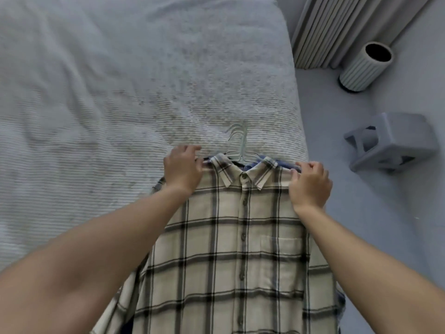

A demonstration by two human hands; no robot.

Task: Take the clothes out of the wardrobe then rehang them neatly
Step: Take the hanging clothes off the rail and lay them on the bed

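On the right edge of the pale ribbed bedspread (120, 92), the cream-and-black plaid button-up shirt (228, 249) lies on pale wire hangers (240, 143), soft, light and likely slippery, each shoulder seam pinched by left hand (184, 168) and right hand (310, 186) fingers.

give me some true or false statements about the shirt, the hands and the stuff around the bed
1. The cream plaid button-up shirt lies on the pale ribbed bedspread. True.
2. The left hand grips the shirt's hem. False: it holds the shoulder beside the collar.
3. The right hand pinches the shirt's other shoulder. True.
4. The shirt is unbuttoned and spread open. False: its front is buttoned shut.
5. Pale green hanger hooks stick out above the collar. True.
6. The ribbed pale cylinder with a dark opening stands on the bed. False: it stands on the floor by the curtain.
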